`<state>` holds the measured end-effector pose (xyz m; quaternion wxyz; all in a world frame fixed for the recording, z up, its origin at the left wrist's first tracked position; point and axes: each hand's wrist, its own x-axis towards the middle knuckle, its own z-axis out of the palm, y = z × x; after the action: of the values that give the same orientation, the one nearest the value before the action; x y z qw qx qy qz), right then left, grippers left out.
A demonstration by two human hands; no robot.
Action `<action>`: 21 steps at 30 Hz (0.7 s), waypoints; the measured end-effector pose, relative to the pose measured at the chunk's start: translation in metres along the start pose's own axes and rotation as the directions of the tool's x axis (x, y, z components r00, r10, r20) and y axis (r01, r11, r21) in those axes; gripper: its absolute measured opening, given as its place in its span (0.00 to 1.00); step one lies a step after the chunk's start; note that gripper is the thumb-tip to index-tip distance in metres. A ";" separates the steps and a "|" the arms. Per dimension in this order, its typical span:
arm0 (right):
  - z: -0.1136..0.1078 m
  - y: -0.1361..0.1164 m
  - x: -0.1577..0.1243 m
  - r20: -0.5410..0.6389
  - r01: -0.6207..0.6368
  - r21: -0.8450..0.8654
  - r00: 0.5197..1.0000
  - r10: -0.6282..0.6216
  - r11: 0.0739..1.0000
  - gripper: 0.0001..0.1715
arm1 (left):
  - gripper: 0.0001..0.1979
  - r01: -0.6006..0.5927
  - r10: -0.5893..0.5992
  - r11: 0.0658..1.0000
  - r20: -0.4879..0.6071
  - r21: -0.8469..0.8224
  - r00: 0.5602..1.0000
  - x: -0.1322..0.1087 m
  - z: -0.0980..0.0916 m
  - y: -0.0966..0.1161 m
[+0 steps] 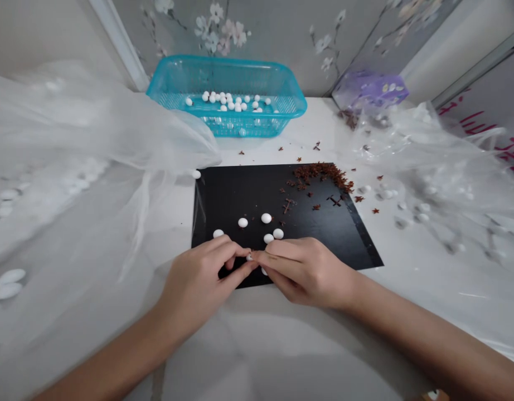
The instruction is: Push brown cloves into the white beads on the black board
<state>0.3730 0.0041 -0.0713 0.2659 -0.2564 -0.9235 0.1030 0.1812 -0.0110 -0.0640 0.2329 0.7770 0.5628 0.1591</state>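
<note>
My left hand [198,278] and my right hand [302,273] meet over the near edge of a black board [240,195]. A small white bead [249,257] sits between the left fingertips and thumb, with the right fingertips pressed against it. Several matching white beads [266,218] lie on the board just beyond my fingers. Another bead [264,271] is partly hidden under my right hand. A heap of dark brown dried bits [321,174] lies at the board's far right corner.
A turquoise plastic basket [227,94] holding several white beads stands at the back against a floral wall. Transparent plastic sheets [428,178] with scattered white beads lie on both sides of the white table [257,356]. A purple bag [369,92] sits at the back right.
</note>
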 end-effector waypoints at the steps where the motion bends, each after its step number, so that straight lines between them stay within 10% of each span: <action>1: 0.000 0.000 0.000 0.005 0.004 -0.014 1.000 -0.004 1.000 0.14 | 0.12 -0.003 0.003 1.000 -0.003 -0.001 1.000 0.000 0.000 0.000; 21: 0.000 -0.010 0.011 0.099 -0.137 0.070 0.987 0.129 0.988 0.12 | 0.08 0.011 -0.011 1.000 0.012 -0.003 1.000 0.003 -0.001 0.000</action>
<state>0.3614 0.0017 -0.0631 0.2242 -0.3020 -0.9113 0.1676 0.1812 -0.0075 -0.0631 0.2383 0.7744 0.5655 0.1540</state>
